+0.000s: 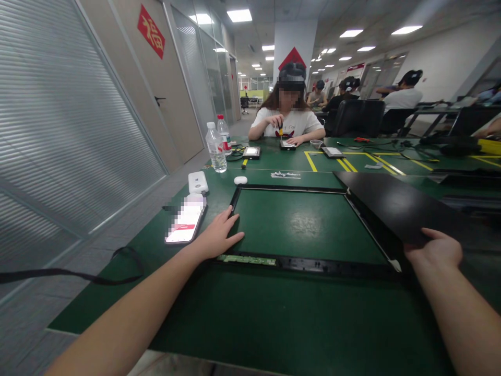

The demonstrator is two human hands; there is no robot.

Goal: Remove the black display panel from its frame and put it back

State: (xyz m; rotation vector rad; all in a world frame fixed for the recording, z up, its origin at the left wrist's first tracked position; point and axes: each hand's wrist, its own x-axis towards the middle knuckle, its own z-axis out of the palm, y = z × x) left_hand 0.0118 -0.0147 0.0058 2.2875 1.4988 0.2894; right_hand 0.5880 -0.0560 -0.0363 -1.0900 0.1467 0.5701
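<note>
A thin black rectangular frame (pixel 324 265), like a monitor bezel, lies flat on the green table (pixel 297 313). Set into its near side is a narrow green circuit board (pixel 247 259). My left hand (pixel 219 234) rests on the frame's left side with its fingers spread. At the right, my right hand (pixel 434 250) grips the near edge of a flat black panel (pixel 403 201), thumb on top and fingers underneath. The panel is tilted up over the frame's right side. A small whitish piece (pixel 395 265) sits at the frame's near right corner.
Left of the frame lie a lit phone (pixel 187 224), a white power bank (pixel 198 183) and a white earbud case (pixel 240 180). Water bottles (pixel 216 149) stand behind. Across the table a person (pixel 289 117) holds a screwdriver over a hard drive (pixel 288 145).
</note>
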